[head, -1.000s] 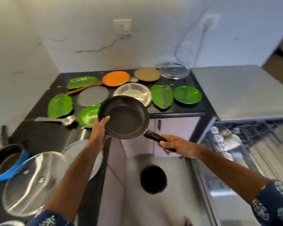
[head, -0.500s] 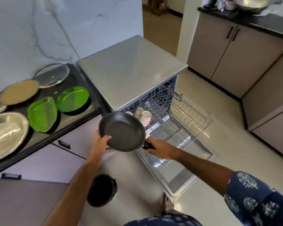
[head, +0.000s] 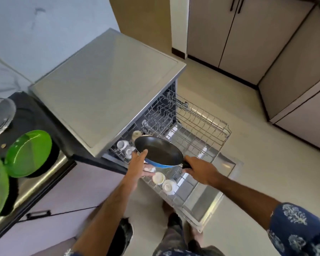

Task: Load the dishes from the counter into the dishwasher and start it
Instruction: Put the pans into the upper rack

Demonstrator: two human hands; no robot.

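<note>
A black frying pan [head: 160,151] with a blue underside hangs over the pulled-out wire rack [head: 198,126] of the open dishwasher [head: 107,85]. My right hand [head: 201,169] grips the pan's black handle. My left hand [head: 139,165] supports the pan's near-left rim, thumb on top and fingers underneath. Several white cups [head: 163,182] sit upturned in the rack below the pan and to its left. Green plates [head: 29,153] and a glass lid [head: 0,116] lie on the black counter [head: 35,115] at the left.
The dishwasher door [head: 211,196] lies open and flat over the floor, right in front of my feet. Beige cabinets [head: 248,39] line the far right. A dark round bin [head: 123,235] stands on the floor beside my left arm.
My view has swung from the counter to the dishwasher. The pan, held in both hands, has travelled right and down and now hangs above the rack, tilted flatter.
</note>
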